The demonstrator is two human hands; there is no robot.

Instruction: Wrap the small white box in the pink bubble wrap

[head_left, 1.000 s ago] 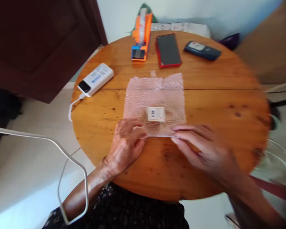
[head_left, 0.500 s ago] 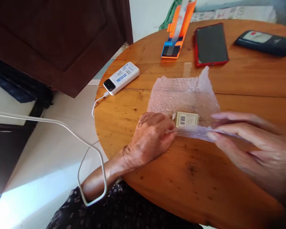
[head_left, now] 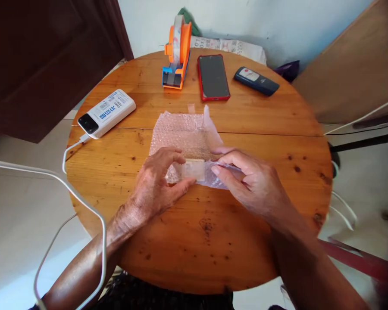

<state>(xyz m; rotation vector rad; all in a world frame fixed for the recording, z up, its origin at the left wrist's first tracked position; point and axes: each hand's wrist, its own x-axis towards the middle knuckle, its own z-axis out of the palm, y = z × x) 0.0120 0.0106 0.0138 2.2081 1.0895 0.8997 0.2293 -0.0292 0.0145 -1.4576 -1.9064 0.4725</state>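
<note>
A sheet of bubble wrap (head_left: 177, 131) lies on the round wooden table, its near edge folded up over a small flat box (head_left: 194, 171). The box shows hazily through the clear film, and its far edge is bare. My left hand (head_left: 158, 178) is curved around the box's left end, fingers on the far side and thumb at the near side, gripping it through the wrap. Between thumb and fingers, my right hand (head_left: 248, 178) pinches the folded flap of wrap to the right of the box.
Behind the wrap stand an orange tape dispenser (head_left: 177, 51), a phone in a red case (head_left: 213, 77) and a dark handheld device (head_left: 256, 80). A white power bank (head_left: 106, 114) lies at left, with a white cable (head_left: 73, 189) hanging past my left forearm.
The view has swung right and back, showing more of the table. My left hand has gone from a closed pinch on the wrap's edge to a wider hold around the box; wrap now covers its face.
</note>
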